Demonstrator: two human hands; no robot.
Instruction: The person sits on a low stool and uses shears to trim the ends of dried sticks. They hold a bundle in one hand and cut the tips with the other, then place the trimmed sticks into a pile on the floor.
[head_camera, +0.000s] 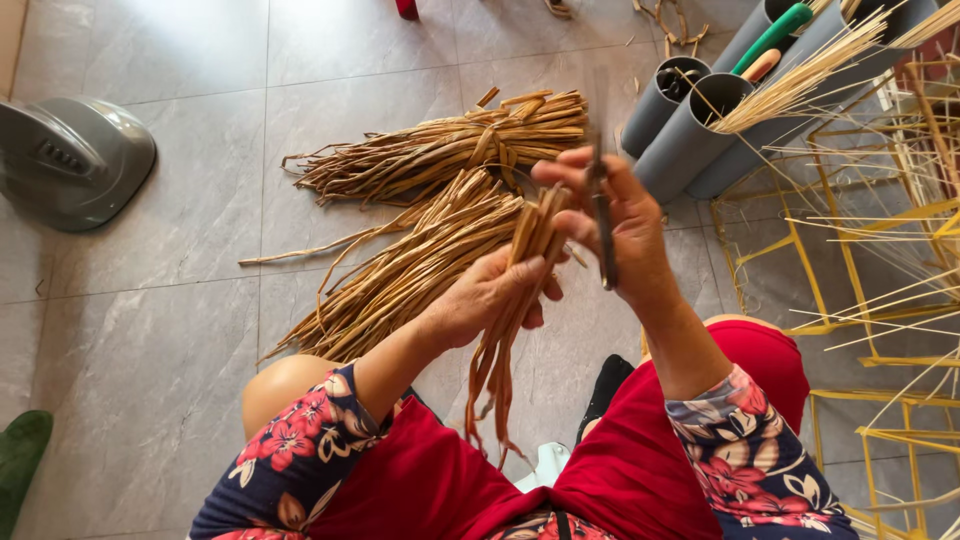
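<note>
My left hand (490, 295) is curled shut around a small bunch of tan dried reed strips (510, 320), whose tops poke up past the thumb while the loose ends hang down over my red apron (440, 490). My right hand (615, 230) is just beside it, fingers pinched on a thin dark strip or blade (603, 220) held upright; can't tell which it is, it's blurred. Thumb tip touches the top of the bunch. Behind the hands, on the grey tiled floor (150, 330), lie two bigger tied bundles of the same tan strips (440, 150). Further right, grey plastic pipes (690, 130) hold pale straw stalks (800, 75) and a green-handled tool (775, 35). Yellow wire frames (860, 260) stand at far right. A grey domed fan base (70, 160) sits far left.
</note>
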